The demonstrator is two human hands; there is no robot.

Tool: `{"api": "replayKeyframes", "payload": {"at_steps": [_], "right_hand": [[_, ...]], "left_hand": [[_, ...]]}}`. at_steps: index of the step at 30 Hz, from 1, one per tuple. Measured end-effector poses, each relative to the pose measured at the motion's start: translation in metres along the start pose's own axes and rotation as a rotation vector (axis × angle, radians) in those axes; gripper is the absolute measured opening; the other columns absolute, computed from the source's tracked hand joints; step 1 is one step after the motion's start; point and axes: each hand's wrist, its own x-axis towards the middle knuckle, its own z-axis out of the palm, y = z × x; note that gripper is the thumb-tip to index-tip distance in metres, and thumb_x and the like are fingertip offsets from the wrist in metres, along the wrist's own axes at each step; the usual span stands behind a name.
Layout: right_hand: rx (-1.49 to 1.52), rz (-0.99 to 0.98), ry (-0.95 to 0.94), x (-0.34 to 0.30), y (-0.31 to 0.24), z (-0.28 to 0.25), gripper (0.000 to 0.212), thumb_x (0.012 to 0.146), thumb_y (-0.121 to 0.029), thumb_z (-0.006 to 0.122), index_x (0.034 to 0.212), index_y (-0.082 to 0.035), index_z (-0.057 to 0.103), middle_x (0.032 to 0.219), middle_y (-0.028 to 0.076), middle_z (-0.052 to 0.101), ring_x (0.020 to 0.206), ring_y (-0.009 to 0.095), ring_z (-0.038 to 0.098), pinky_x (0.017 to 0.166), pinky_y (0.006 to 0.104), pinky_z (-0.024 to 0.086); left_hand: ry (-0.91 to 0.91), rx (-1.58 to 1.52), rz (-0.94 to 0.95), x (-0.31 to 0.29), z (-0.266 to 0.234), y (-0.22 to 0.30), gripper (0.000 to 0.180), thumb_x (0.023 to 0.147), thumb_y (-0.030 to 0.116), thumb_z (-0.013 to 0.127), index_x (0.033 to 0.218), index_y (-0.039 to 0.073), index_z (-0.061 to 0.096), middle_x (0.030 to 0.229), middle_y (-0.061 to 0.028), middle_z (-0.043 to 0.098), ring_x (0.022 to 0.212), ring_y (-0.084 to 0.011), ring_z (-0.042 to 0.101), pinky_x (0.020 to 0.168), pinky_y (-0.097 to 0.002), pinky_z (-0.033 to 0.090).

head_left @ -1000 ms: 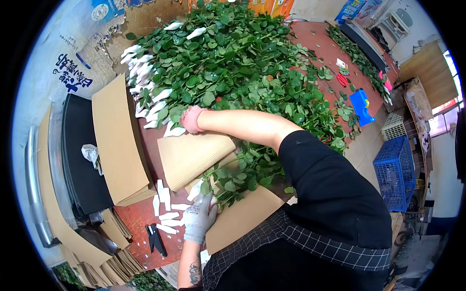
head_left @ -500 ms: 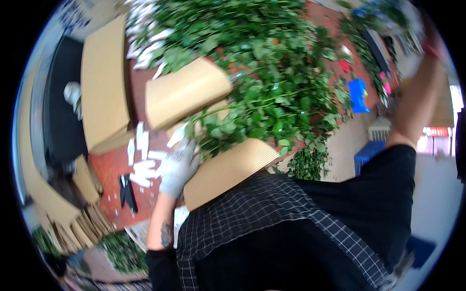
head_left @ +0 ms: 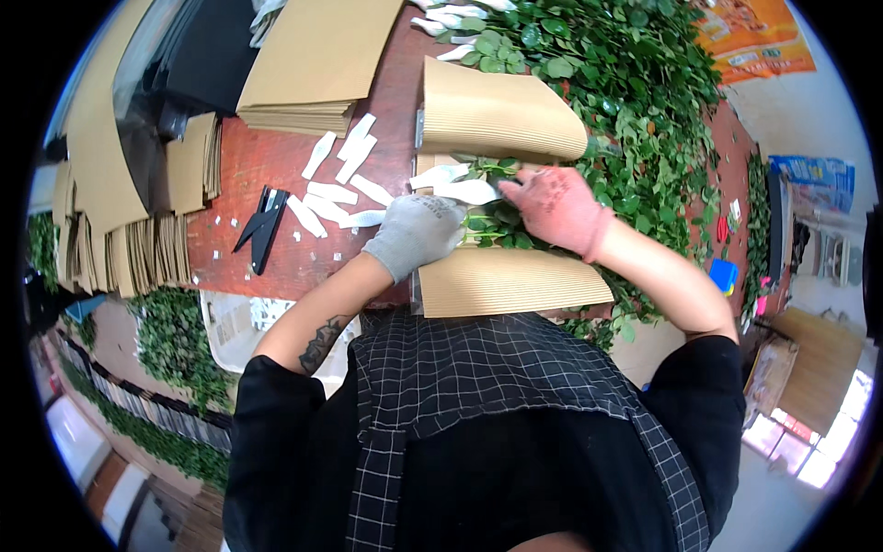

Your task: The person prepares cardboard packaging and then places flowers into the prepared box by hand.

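Note:
A sheet of tan corrugated cardboard lies with its far and near flaps raised around leafy stems tipped with white sleeves. My left hand, in a grey glove, closes at the stems' left end, beside the sleeves; green stem shows at its fingertips. My right hand, in a pink-red glove, has its fingers curled in on a leafy stem just right of the sleeves. The fingertips are slightly blurred. Several loose white sleeves lie left of the cardboard, near a black stapler.
Heaped leafy stems cover the table's far right side. A stack of flat cardboard stands at the back left, with more folded cardboard at the left edge. A white bin sits below the table's near edge. A blue box lies far right.
My right hand has come from far out on the right to the stems on the cardboard. My view has turned, and my left hand is now at the stems' sleeved end.

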Motion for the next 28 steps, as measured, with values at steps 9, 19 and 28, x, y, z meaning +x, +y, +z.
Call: {"api": "replayKeyframes", "payload": {"at_steps": [9, 19, 28], "right_hand": [[0.006, 0.056, -0.004, 0.050, 0.003, 0.057, 0.032, 0.079, -0.016, 0.054, 0.109, -0.006, 0.059, 0.090, 0.012, 0.063, 0.082, 0.027, 0.064, 0.067, 0.0393, 0.052], [0.231, 0.099, 0.025, 0.051, -0.005, 0.058, 0.040, 0.080, -0.027, 0.061, 0.114, -0.006, 0.055, 0.095, 0.012, 0.063, 0.085, 0.030, 0.064, 0.072, 0.0411, 0.051], [0.153, 0.015, 0.146, 0.053, -0.006, 0.072, 0.034, 0.079, -0.021, 0.058, 0.112, -0.010, 0.059, 0.089, 0.011, 0.062, 0.076, 0.028, 0.064, 0.064, 0.0395, 0.051]], "left_hand": [[-0.091, 0.008, -0.036, -0.004, -0.008, 0.002, 0.028, 0.086, 0.028, 0.051, 0.098, 0.006, 0.064, 0.101, -0.0129, 0.066, 0.087, -0.0294, 0.067, 0.070, -0.0437, 0.053], [-0.211, 0.034, -0.086, -0.003, -0.023, 0.011, 0.031, 0.090, 0.025, 0.047, 0.112, 0.008, 0.060, 0.119, -0.0110, 0.060, 0.094, -0.0278, 0.066, 0.075, -0.0426, 0.053], [-0.214, 0.039, -0.070, 0.000, -0.023, 0.012, 0.030, 0.089, 0.026, 0.048, 0.110, 0.008, 0.061, 0.128, -0.0102, 0.055, 0.096, -0.0262, 0.066, 0.080, -0.0425, 0.052]]}}
